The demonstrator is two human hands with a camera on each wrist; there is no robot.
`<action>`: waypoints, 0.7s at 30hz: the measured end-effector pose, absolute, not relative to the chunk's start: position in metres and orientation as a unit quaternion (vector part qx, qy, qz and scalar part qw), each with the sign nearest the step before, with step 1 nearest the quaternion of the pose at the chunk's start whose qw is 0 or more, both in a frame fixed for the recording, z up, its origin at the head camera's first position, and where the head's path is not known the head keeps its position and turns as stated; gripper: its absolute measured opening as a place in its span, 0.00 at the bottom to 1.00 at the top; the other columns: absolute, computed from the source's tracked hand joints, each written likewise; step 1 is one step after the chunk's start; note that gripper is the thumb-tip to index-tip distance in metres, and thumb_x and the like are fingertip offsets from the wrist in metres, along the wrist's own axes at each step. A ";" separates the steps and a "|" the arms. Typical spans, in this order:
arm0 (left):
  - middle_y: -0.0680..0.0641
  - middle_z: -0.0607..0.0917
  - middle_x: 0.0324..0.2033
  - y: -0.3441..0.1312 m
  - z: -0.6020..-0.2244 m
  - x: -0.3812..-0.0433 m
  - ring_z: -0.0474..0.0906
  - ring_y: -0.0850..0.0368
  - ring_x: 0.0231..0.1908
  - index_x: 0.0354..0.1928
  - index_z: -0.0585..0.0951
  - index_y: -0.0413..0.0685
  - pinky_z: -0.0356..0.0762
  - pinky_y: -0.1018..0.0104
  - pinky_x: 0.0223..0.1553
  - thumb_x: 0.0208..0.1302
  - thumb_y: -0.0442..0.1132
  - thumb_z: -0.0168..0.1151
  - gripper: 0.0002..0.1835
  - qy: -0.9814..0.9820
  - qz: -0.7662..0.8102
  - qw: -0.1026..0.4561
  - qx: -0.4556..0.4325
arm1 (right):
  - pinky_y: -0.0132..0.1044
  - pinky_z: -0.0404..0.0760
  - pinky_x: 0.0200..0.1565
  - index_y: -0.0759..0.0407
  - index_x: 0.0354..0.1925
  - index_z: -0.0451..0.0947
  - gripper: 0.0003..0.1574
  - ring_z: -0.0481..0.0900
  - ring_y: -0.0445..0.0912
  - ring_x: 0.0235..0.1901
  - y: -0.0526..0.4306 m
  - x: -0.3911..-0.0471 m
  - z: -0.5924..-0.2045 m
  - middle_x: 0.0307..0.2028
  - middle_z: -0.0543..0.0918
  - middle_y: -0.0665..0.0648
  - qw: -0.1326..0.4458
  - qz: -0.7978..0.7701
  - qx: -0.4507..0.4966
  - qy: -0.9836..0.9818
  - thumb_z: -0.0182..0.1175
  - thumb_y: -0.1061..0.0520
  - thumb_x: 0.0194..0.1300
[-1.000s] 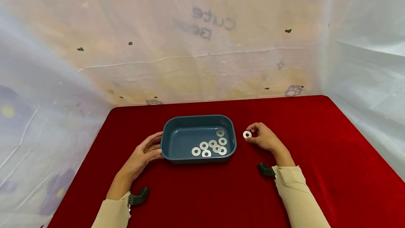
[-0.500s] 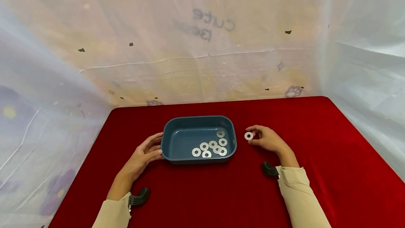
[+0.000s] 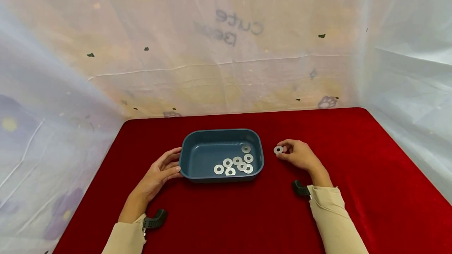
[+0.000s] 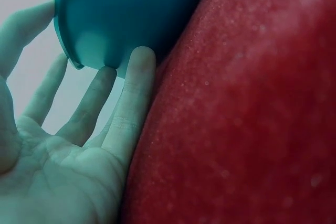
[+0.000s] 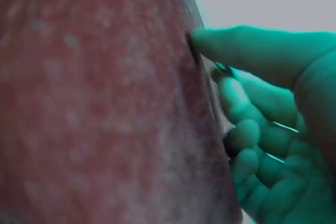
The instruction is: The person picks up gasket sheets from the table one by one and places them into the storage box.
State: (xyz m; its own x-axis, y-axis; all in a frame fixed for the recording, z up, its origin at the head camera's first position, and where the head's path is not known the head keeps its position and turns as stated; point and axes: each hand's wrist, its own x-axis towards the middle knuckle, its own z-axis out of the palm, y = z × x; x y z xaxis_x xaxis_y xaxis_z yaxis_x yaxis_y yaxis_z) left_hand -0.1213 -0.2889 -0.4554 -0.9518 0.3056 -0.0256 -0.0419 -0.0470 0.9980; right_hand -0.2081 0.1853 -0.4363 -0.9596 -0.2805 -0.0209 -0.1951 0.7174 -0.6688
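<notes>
A blue-grey rectangular basin (image 3: 208,178) stands on the red cloth in the head view. Several flat metal washers (image 3: 237,161) lie in its right half, some overlapping. My left hand (image 3: 155,177) touches the basin's left end with extended fingers and thumb; in the left wrist view the fingertips meet the outer wall (image 4: 131,14). To the right of the basin, my right hand (image 3: 300,155) pinches a single washer (image 3: 278,149) between thumb and finger, low over the cloth. In the right wrist view that washer is barely visible, and the fingertips are close to the cloth.
Red cloth (image 3: 226,222) covers the table. Pale printed sheeting (image 3: 226,69) rises behind the table's far edge and along both sides. A dark strap-mounted piece (image 3: 155,219) sits at the left wrist, with a similar piece (image 3: 300,188) at the right.
The right hand and its washer have shifted slightly right, and the washer's tilt has changed a little. The left hand and the basin stay in place.
</notes>
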 end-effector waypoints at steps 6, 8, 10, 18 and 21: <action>0.37 0.65 0.69 -0.289 -0.455 -0.121 0.79 0.56 0.59 0.76 0.57 0.47 0.83 0.62 0.53 0.73 0.30 0.55 0.33 0.677 0.719 0.121 0.100 | 0.33 0.72 0.32 0.57 0.48 0.82 0.20 0.71 0.46 0.29 0.184 -0.208 -0.436 0.34 0.78 0.55 0.029 -0.369 -0.105 0.923 0.71 0.50 0.60; 0.37 0.65 0.69 -0.289 -0.455 -0.121 0.79 0.56 0.59 0.76 0.57 0.47 0.83 0.62 0.53 0.72 0.31 0.55 0.33 0.676 0.720 0.120 0.100 | 0.33 0.72 0.31 0.56 0.48 0.82 0.20 0.71 0.46 0.29 0.184 -0.208 -0.436 0.34 0.78 0.55 0.027 -0.375 -0.112 0.920 0.72 0.50 0.59; 0.37 0.65 0.69 -0.288 -0.454 -0.121 0.79 0.57 0.58 0.76 0.57 0.47 0.83 0.62 0.53 0.72 0.31 0.55 0.34 0.677 0.719 0.120 0.099 | 0.32 0.72 0.31 0.55 0.49 0.81 0.20 0.71 0.46 0.29 0.184 -0.209 -0.435 0.33 0.77 0.54 0.027 -0.378 -0.121 0.918 0.72 0.50 0.59; 0.38 0.66 0.69 -0.288 -0.454 -0.121 0.79 0.56 0.58 0.76 0.57 0.47 0.83 0.62 0.53 0.73 0.30 0.54 0.33 0.679 0.718 0.120 0.098 | 0.31 0.71 0.28 0.54 0.50 0.81 0.21 0.70 0.45 0.27 0.186 -0.207 -0.431 0.33 0.77 0.54 0.023 -0.387 -0.143 0.911 0.72 0.50 0.60; 0.37 0.65 0.69 -0.289 -0.454 -0.121 0.79 0.57 0.58 0.76 0.57 0.47 0.83 0.62 0.53 0.73 0.30 0.54 0.33 0.678 0.718 0.120 0.099 | 0.31 0.70 0.28 0.54 0.50 0.81 0.21 0.70 0.44 0.27 0.187 -0.205 -0.428 0.33 0.77 0.54 0.022 -0.393 -0.144 0.908 0.71 0.50 0.60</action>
